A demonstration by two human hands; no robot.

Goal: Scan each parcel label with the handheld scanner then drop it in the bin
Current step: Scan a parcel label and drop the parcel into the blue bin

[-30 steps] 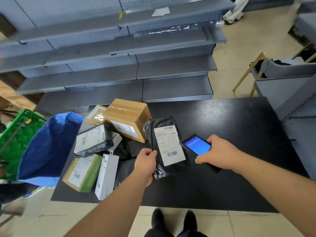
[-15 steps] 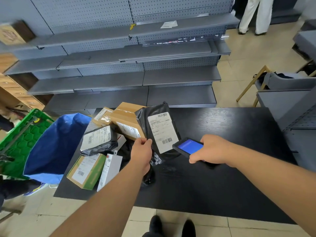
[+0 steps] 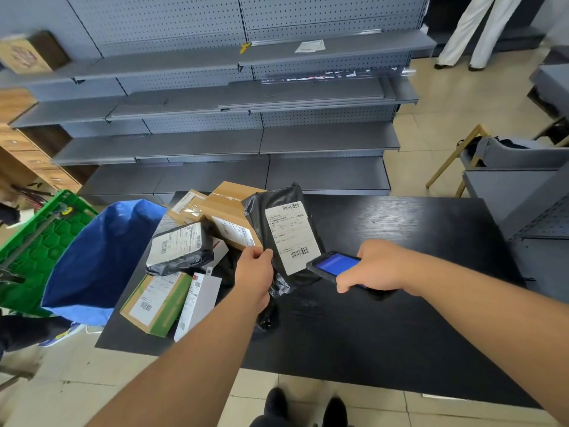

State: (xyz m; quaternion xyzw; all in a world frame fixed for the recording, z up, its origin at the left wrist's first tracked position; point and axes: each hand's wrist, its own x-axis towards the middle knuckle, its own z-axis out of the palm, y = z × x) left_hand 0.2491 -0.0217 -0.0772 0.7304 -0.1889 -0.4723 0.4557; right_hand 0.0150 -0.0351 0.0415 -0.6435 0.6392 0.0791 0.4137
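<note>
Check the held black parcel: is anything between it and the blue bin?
Yes. The pile on the table, notably the other black parcel and cardboard box, lies between the held black parcel and blue bin, so lift it over.

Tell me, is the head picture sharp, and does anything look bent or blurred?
Head view: mostly sharp; the parcel label shows barcodes, small text illegible; wide-angle lens bends the shelves; the far-left box is blurred; the scanner screen glows blue.
</note>
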